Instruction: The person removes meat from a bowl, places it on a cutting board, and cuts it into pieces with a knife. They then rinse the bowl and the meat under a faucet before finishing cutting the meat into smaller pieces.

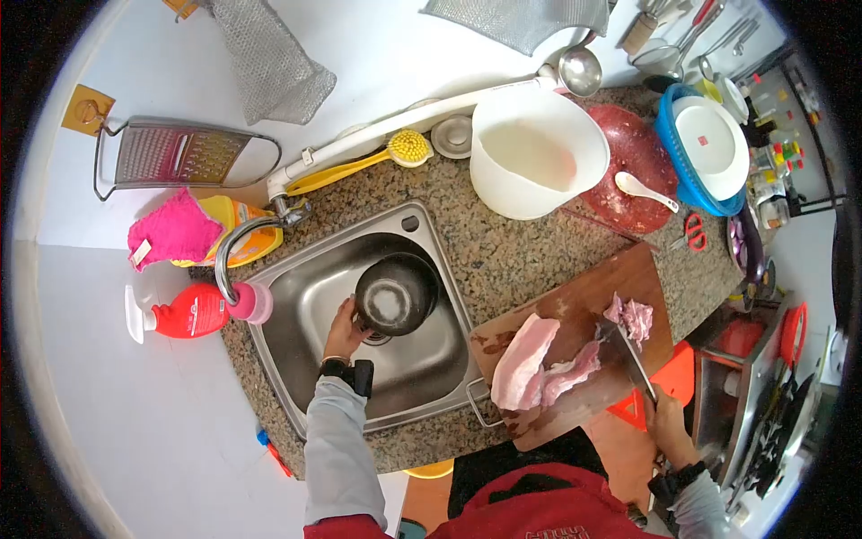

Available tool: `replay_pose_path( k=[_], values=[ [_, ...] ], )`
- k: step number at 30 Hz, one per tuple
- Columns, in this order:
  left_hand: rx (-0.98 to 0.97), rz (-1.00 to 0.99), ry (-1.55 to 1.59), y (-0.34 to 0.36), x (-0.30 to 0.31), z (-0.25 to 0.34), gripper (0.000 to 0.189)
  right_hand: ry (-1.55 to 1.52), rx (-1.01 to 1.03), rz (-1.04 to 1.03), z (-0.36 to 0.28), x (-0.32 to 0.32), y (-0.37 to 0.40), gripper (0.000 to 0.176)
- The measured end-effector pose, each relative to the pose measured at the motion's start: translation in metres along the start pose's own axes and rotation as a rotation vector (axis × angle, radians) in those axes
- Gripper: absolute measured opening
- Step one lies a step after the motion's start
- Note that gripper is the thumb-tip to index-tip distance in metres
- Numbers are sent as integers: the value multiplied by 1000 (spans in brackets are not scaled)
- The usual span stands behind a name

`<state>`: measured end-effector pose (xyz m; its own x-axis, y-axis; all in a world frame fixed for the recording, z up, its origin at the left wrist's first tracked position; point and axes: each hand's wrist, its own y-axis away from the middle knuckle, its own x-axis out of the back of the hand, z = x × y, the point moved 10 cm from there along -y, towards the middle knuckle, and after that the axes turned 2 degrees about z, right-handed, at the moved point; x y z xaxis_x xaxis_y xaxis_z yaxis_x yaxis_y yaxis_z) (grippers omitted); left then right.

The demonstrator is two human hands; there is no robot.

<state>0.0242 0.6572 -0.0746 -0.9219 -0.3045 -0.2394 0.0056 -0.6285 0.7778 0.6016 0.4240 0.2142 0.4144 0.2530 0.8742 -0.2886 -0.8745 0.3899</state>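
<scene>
My left hand (344, 332) grips the edge of a dark round bowl (392, 292) inside the steel sink (305, 292). A pale worn circle shows in the bowl's middle. On the right, my right hand (665, 420) is wrapped round the handle of a kitchen knife (638, 361). Its blade lies over the wooden cutting board (588, 301), with the tip close to a small heap of cut meat (631, 317). A thick slab of pork (521, 359) rests at the board's left, beside a thinner strip of meat (571, 373).
The faucet (226, 256) arches over the sink's left side. Behind the board stand a white tub (537, 153), a red board (624, 144) carrying a white spoon (645, 190), and red-handled scissors (694, 234). A red spray bottle (190, 312) is at the left.
</scene>
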Motion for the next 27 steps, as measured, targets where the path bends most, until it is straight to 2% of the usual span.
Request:
replay_pose_path(
  k=[4,6,10,12,16,18,19,20,22,23,27],
  values=[
    [54,-32,-64,20,-12,16,36,-33,25,26,-4,1,1,23],
    [182,-118,-81,24,-26,4,36,-24,19,10,-8,3,-1,20],
    [211,-136,-38,28,-37,2,29,-16,7,-9,-9,4,-1,16],
    [56,-138,-119,48,-45,29,24,-30,10,-7,-13,7,-2,17],
    [-58,-81,-207,80,-61,47,18,-28,-15,-19,-7,3,-1,23],
    [-235,2,-628,94,-71,54,16,-25,-10,-14,-8,4,-1,22],
    [-352,31,-669,97,-68,52,14,-20,-6,-15,-9,4,-1,22],
    [-358,33,-674,103,-65,48,14,-27,-4,-11,-8,3,-1,22],
    [-931,98,-1357,143,-92,66,13,-62,33,-3,-7,2,-1,21],
    [-814,98,-1333,133,-70,53,16,-66,32,2,-5,2,-1,21],
    [-733,79,-1338,117,-13,22,22,-57,82,-2,-9,3,-2,18]
  ],
)
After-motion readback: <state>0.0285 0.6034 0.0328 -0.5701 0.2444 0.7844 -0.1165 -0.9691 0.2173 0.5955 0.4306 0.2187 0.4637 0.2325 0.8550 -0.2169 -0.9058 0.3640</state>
